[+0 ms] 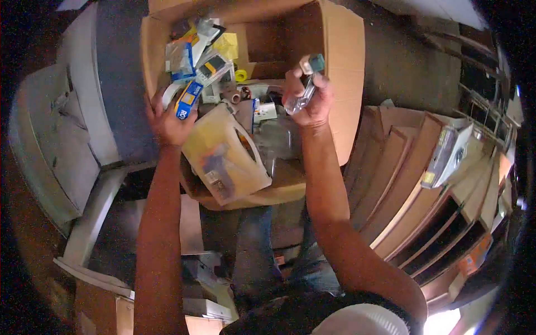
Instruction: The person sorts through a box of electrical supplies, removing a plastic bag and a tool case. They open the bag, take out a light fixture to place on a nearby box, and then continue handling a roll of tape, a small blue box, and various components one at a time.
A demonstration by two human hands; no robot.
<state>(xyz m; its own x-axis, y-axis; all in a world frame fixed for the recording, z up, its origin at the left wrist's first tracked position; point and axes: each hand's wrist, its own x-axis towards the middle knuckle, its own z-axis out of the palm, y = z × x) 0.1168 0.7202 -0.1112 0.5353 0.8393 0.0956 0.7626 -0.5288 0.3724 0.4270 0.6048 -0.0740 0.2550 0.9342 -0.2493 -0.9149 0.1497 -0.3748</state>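
My left hand (172,120) is at the left side of an open cardboard box (343,84), its fingers wrapped round a blue and yellow packet (188,100) and a white round item (169,96). Over the box's right part, my right hand (315,100) holds a small clear bottle (298,100) with a greenish cap, tilted. A translucent plastic case (226,156) with a handle leans at the front of the box. Behind it lie packaged items (213,67) and a yellow tape roll (240,75).
Flattened or stacked cardboard boxes (396,167) stand to the right, with a grey packaged item (446,153) on them. A metal rack is at the far right. Pale panels (84,100) stand on the left. My legs are below the box.
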